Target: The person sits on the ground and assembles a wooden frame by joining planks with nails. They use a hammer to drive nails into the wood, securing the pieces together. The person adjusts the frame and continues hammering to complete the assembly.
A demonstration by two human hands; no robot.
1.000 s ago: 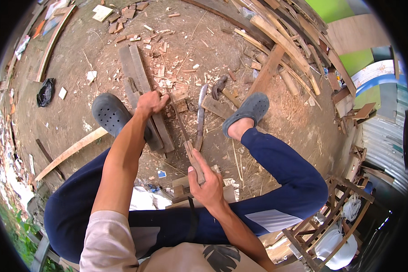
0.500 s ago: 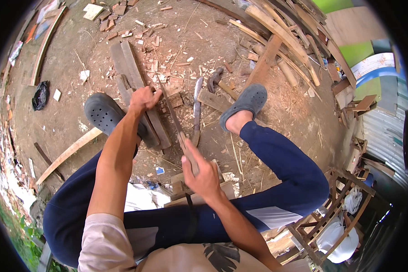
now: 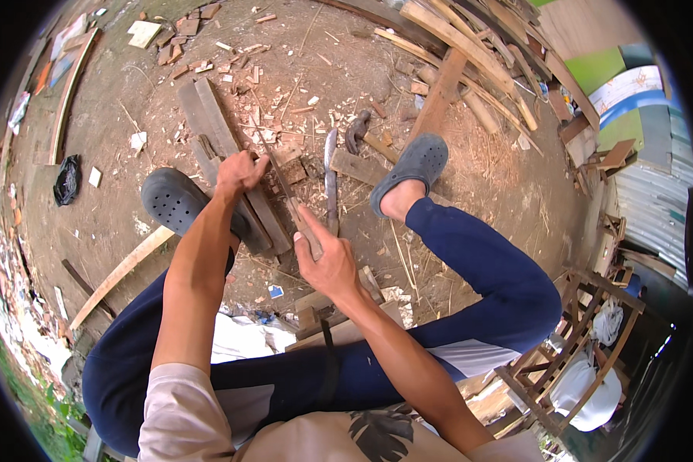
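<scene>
My left hand (image 3: 241, 172) is closed over a wooden board (image 3: 222, 115) that lies on the ground between my feet, with more wood alongside it. In my right hand (image 3: 327, 262) is a long, thin-bladed tool (image 3: 281, 179) with a wooden handle, seen nearly edge-on. Its dark blade slants away to the far left, passing just right of my left hand. Whether the blade's edge touches the wood, I cannot tell. Right of the blade lies a large knife (image 3: 331, 181) with a pale blade. Beyond it is a hammer (image 3: 373, 141) with a dark head.
My grey clogs (image 3: 173, 202) stand either side of the work. Wood chips (image 3: 273, 115) litter the dirt. Long planks and poles (image 3: 458, 46) are piled at the far right, and a black plastic bag (image 3: 67, 179) lies at left. Wood offcuts (image 3: 312, 312) sit near my lap.
My right hand has pushed the thin-bladed tool forward and slightly left. My left hand stays closed on the board. The whole view has shifted a little.
</scene>
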